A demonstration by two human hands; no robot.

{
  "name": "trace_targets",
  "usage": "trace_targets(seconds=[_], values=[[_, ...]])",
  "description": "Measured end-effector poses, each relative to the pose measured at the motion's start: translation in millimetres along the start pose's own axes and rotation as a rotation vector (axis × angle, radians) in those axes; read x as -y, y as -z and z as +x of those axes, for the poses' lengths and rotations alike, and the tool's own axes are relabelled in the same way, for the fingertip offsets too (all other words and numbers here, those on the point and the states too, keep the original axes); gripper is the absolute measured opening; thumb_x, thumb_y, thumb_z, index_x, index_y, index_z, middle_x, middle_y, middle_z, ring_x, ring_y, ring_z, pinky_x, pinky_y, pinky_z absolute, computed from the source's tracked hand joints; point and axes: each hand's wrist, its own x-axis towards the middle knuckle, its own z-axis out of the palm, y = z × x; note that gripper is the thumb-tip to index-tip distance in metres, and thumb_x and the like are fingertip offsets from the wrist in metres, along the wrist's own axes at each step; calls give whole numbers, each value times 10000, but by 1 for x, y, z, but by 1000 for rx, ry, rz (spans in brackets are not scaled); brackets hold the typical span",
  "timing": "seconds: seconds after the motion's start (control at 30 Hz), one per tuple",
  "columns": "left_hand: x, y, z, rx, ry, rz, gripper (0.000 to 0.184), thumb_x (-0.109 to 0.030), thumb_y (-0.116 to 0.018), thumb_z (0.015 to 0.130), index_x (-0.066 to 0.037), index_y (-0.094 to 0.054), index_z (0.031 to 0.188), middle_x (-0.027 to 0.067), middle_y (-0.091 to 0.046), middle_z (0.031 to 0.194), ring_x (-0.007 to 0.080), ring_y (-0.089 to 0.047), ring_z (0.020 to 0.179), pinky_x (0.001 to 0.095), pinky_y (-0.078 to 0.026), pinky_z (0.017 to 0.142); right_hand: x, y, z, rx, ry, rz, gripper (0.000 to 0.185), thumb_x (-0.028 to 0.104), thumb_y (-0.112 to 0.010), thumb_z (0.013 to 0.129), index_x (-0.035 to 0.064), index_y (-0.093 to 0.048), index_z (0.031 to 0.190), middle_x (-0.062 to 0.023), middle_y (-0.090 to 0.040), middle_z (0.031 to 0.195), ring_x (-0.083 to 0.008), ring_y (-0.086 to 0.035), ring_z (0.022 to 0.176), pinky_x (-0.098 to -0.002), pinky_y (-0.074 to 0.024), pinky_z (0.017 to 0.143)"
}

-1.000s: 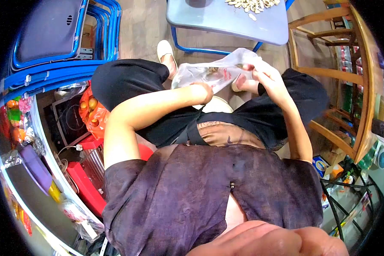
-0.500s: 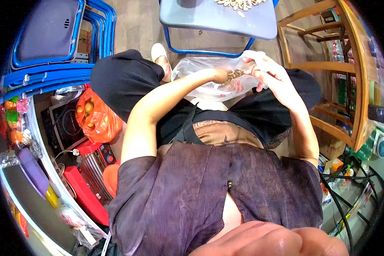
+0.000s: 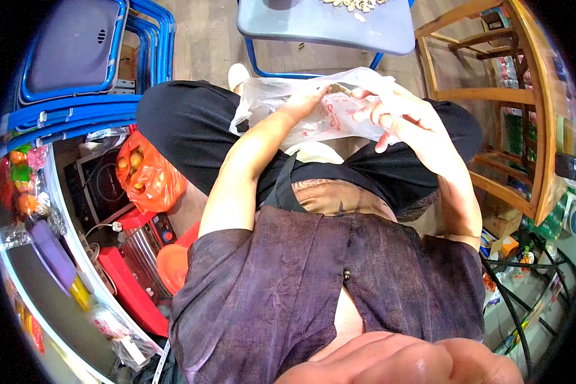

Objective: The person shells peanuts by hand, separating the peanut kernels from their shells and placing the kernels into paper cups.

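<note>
A thin, see-through plastic bag point(image 3: 275, 93) with red print lies across my lap between the knees. My left hand point(image 3: 310, 101) reaches into its mouth, fingers curled and partly hidden by the film. Small brownish pieces point(image 3: 344, 88) show beside those fingertips; their kind is too blurred to tell. On the other side, my right hand point(image 3: 406, 121) has the bag's edge between its bent fingers, with film draped over the back of the hand. A grey folding stool point(image 3: 326, 29) in front carries a pile of pale, elongated pieces point(image 3: 355, 5).
Folded blue-framed chairs point(image 3: 77, 51) lean at the left. Below them are an orange bag of round fruit point(image 3: 150, 179), a hotplate point(image 3: 112, 185) and a shelf of packets point(image 3: 51, 256). A wooden frame point(image 3: 537, 109) stands at the right, near black metal bars point(image 3: 512, 307).
My left hand has drawn up and slightly left, and the clump of brown pieces is now mostly covered. The bag has spread leftward, showing more red print. My right hand has shifted slightly down.
</note>
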Motion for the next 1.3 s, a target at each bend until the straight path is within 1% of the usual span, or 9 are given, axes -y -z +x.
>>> trace_targets(seconds=[0.07,0.13,0.2,0.67,1.07,1.13,1.17,1.23,1.3], values=[[-22,32,-8,4,7,37,567,-54,-568,844,-83,-399,1384,246,-465,1325,418,-500,1203,433,-437,999,-2,2,2,1,31,29,177,133,-579,936,14,-646,1049,-69,-535,1255,-146,-580,994,-260,-550,680],[3,14,-5,28,204,-30,477,-369,-213,1047,-172,-407,1436,153,-455,1428,299,-473,1281,351,-332,1083,-7,9,5,0,41,13,171,118,-585,929,10,-656,1041,-70,-538,1260,-146,-582,993,-258,-549,692],[19,11,-13,-21,62,-18,426,-172,-483,923,-68,-432,1333,290,-508,1257,417,-507,1196,463,-433,970,-2,8,5,-10,55,6,169,117,-586,928,7,-660,1033,-70,-540,1244,-145,-581,981,-257,-549,694],[-17,14,-40,-1,232,0,324,-196,-425,943,-64,-469,1237,266,-535,1223,420,-534,1145,488,-432,947,14,7,-5,-16,96,-96,202,159,-602,933,4,-647,1055,-63,-558,1116,-131,-602,846,-274,-565,668],[-22,31,-23,-74,181,-101,277,-216,-376,960,-61,-500,1154,246,-558,1193,422,-557,1101,510,-431,927,8,19,-1,53,141,-169,205,165,-599,939,14,-672,1057,-59,-556,1187,-145,-563,1017,-245,-515,702],[-22,45,-13,-76,213,-45,275,-220,-368,963,-61,-505,1141,242,-561,1188,423,-561,1093,513,-430,924,14,18,1,30,102,-182,218,200,-613,927,25,-671,1044,-37,-580,1084,-90,-568,882,-206,-479,632],[-12,41,-5,6,352,131,357,-207,-394,965,-131,-454,1308,235,-593,1212,402,-589,1103,507,-450,930,12,21,7,19,105,-192,216,195,-607,928,26,-669,1047,-23,-589,1044,-81,-571,840,-201,-475,618],[-9,56,1,-148,264,107,180,-197,-426,933,-76,-500,1044,254,-617,1056,436,-599,993,531,-470,812,4,30,21,14,112,-217,207,180,-596,927,31,-666,1053,-2,-614,979,-66,-575,774,-191,-466,592],[-12,82,3,-134,197,190,187,-142,-524,862,-40,-544,1017,246,-626,1048,422,-604,988,511,-480,822,4,39,33,-7,57,-204,205,174,-587,923,38,-664,1055,1,-657,923,-50,-577,758,-197,-458,580]])
